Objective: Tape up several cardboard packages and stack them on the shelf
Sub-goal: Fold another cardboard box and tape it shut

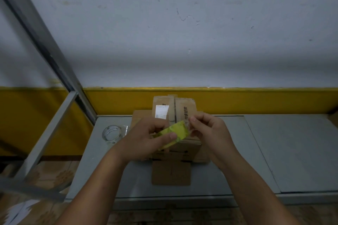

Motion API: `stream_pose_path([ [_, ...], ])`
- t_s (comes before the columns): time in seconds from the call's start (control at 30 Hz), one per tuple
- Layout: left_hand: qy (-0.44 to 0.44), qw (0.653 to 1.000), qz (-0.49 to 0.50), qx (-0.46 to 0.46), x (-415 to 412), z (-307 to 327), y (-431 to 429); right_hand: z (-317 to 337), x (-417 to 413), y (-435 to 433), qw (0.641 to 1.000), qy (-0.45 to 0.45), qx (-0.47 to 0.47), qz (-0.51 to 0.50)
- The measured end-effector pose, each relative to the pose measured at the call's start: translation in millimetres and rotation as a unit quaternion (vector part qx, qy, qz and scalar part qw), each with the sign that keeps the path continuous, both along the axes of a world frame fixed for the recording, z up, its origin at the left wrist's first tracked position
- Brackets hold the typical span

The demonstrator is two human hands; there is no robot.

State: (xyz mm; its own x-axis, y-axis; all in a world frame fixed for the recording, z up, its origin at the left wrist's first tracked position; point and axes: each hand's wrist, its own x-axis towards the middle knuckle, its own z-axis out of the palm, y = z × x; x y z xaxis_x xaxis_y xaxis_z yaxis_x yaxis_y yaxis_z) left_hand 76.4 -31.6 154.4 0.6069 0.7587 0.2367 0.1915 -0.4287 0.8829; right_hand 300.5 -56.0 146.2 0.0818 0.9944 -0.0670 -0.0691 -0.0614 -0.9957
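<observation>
A roll of yellow tape (176, 132) sits in my left hand (146, 139), gripped with the thumb on top. My right hand (206, 128) pinches the tape's loose end just right of the roll. Both hands hover over a cardboard box (180, 151) lying on the grey shelf (228, 151), its front flap (171, 173) folded out flat toward me. Behind it stands a taller taped box (181, 107) with a white label and black print. Another flat box (136, 117) lies under it at the left, mostly hidden.
A roll of clear tape (112, 132) lies on the shelf left of the boxes. A grey metal shelf post (45, 42) and brace run diagonally at the left. The white and yellow wall (237, 100) stands right behind the shelf. White paper (16, 212) lies on the floor.
</observation>
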Motion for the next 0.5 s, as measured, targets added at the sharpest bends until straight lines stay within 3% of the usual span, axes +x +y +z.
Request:
stream_pose_path([
  [0.07,-0.029,0.999,0.021,-0.032,0,-6,-1,3,-2,-1,0.999,-0.035,0.023,-0.024],
  [0.17,0.005,0.996,0.089,-0.004,0,-10,-2,8,4,-2,0.988,-0.125,0.082,-0.046],
  [0.33,0.209,0.958,0.199,0.003,5,7,2,14,10,-7,0.98,-0.121,0.141,-0.07],
  [0.4,0.192,0.962,0.194,0.016,4,9,2,14,11,-7,0.984,-0.091,0.13,-0.084],
  [0.5,0.076,0.993,0.073,-0.056,-6,8,0,12,15,-5,0.992,-0.031,0.073,-0.099],
])
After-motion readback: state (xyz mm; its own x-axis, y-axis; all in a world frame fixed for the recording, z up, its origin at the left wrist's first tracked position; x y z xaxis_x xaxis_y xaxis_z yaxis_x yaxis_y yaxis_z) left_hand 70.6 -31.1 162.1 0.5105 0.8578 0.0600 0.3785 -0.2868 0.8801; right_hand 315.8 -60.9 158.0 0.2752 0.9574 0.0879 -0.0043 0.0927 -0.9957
